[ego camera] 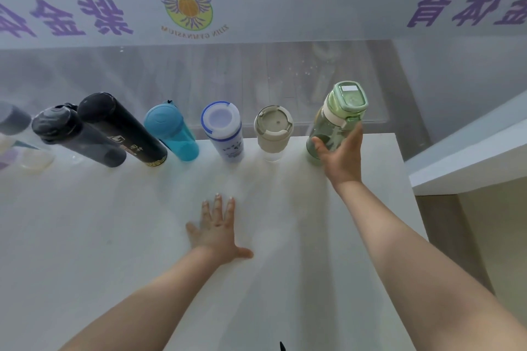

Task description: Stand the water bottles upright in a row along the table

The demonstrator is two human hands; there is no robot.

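Fingers [355, 134] and thumb of the right hand [340, 155] curl around the lower body of a green bottle [336, 120], holding it at about 2 o'clock in the view. The bottle stands on the white bench [114, 236], its long axis vertical and its lid pointing up. The left hand [218, 229] lies flat on the bench near the centre, fingers straight and spread wide, holding nothing. A row of upright bottles runs along the far edge from 2 o'clock toward 10 o'clock: the green bottle, a beige cup [273, 134], a white bottle with a blue-ringed lid [224, 131], a turquoise bottle [172, 131], a tall black flask [122, 128] and a dark grey bottle [74, 137]. All have caps uppermost.
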